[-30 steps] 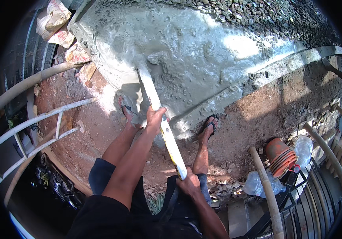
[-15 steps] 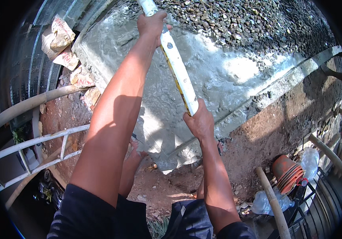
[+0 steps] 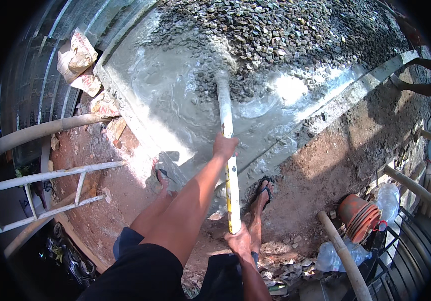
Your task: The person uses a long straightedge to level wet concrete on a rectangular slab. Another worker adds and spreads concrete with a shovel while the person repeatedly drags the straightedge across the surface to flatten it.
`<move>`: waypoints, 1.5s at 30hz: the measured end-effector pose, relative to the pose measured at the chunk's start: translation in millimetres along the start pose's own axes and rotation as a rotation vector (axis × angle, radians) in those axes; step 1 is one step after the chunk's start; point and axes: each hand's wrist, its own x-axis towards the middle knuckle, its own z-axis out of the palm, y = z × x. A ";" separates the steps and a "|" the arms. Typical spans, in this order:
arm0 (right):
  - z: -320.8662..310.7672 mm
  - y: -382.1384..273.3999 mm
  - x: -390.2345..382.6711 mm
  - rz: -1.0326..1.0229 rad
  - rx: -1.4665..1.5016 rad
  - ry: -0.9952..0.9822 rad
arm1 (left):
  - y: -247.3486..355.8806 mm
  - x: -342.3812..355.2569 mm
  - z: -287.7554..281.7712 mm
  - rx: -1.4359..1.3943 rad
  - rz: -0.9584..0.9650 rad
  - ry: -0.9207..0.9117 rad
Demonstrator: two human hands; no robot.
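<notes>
My left hand (image 3: 225, 148) is closed around the middle of a long white pole (image 3: 225, 115) with yellow patches. My right hand (image 3: 238, 236) grips the same pole at its near end, by my thighs. The pole's far end is caked in grey and sunk where wet grey concrete (image 3: 175, 90) meets loose gravel (image 3: 275, 35); whatever head it has is hidden. My sandalled feet (image 3: 264, 193) stand either side of the pole at the concrete's near corner.
Concrete edging (image 3: 346, 93) borders the wet mix. Torn sacks (image 3: 75, 62), corrugated metal (image 3: 35, 100) and a white ladder (image 3: 60, 173) lie left. Stacked orange pots (image 3: 358, 213), plastic bottles (image 3: 341, 257), bamboo poles (image 3: 338, 241) and a black railing are lower right. Another person's leg (image 3: 423, 88) shows far right.
The pole rose and reached forward half a second ago, and now its far end is down at the gravel, higher in view than a second ago. Both hands have since drawn back toward my body.
</notes>
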 end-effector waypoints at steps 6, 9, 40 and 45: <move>-1.8 47.8 -63.9 0.033 -0.123 -0.071 | -14.3 -130.5 -49.2 -0.309 -0.085 -0.050; -14.7 -5.8 -37.4 0.004 -0.167 -0.098 | 48.6 -164.2 -90.2 -0.400 0.173 -0.021; -41.2 17.3 -107.4 -0.078 0.122 -0.078 | 59.2 -186.6 -26.2 -0.205 0.105 -0.029; -101.6 -69.2 -0.3 -0.252 0.235 0.219 | 229.9 -160.0 44.6 -0.097 0.527 -0.171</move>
